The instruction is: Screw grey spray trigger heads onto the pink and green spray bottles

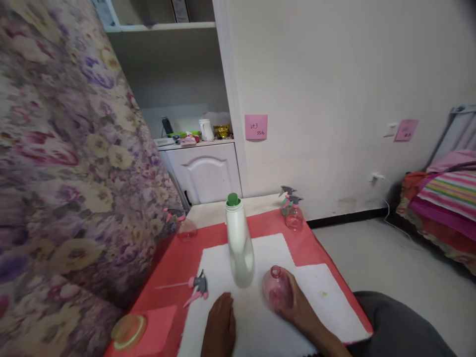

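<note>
My right hand is wrapped around a clear pink spray bottle body, its neck uncapped and pointing up. On the white cloth, my left hand rests with its fingers curled together, and nothing shows in it. Between and beyond my hands stands a tall pale-green detergent bottle with a handle; a green cap or spout sits at its mouth. Left of it lies a grey-and-pink spray trigger head with its thin tube pointing left.
A pink spray bottle stands at the far left, another at the far right with one behind it. A round yellowish lid or dish lies near left. Floral curtain, cabinet and wall bound the table.
</note>
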Demonstrator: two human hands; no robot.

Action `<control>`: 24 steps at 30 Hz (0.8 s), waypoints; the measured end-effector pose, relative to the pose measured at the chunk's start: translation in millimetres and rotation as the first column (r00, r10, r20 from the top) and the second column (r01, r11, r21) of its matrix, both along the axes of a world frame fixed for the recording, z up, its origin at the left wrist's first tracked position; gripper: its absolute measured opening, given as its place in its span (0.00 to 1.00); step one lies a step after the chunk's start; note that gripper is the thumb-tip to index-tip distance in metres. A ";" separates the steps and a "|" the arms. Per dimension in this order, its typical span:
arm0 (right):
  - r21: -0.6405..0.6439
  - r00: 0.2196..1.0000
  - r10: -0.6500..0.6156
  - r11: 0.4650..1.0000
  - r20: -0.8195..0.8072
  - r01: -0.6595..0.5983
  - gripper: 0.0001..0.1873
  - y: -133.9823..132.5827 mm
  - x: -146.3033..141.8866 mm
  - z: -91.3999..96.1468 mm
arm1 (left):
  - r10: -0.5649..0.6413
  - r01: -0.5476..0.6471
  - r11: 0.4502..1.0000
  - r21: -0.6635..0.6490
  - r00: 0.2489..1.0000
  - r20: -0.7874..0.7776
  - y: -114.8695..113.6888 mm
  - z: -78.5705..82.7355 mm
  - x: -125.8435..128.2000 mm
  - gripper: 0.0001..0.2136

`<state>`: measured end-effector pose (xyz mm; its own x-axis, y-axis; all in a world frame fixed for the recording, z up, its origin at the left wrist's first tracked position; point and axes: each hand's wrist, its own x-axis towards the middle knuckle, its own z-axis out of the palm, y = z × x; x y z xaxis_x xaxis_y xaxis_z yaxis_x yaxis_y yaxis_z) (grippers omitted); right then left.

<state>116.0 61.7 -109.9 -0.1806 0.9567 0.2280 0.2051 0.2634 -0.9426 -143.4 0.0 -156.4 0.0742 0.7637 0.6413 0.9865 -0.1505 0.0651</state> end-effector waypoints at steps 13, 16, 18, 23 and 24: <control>0.009 0.995 0.095 0.995 0.013 -0.095 0.47 0.7 6.9 -26.7 | -0.005 0.005 1.000 -0.001 1.000 0.011 -5.8 1.9 4.1 0.13; -0.005 0.997 0.076 0.997 0.013 -0.076 0.46 -0.1 5.7 -27.7 | -0.015 0.015 1.000 -0.026 1.000 0.020 -6.2 2.8 3.5 0.13; -0.012 0.999 0.050 0.999 0.015 -0.049 0.44 -2.3 4.3 -24.1 | -0.012 0.014 0.999 -0.049 0.999 0.032 -8.6 4.9 2.6 0.13; -0.045 0.999 0.034 0.998 0.012 -0.033 0.39 -7.1 4.0 -14.3 | 0.073 -0.063 0.991 -0.114 0.993 0.089 -18.1 24.4 -14.3 0.14; -0.049 0.999 0.047 0.998 0.005 -0.047 0.39 -7.5 4.2 -13.9 | 0.100 -0.086 0.988 -0.130 0.990 0.104 -18.8 31.6 -21.5 0.14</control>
<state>120.2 54.2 -123.8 -0.2268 0.9572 0.1795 0.1995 0.2261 -0.9535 -164.9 -18.8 -124.8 -0.0667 0.8385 0.5408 0.9815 -0.0423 0.1867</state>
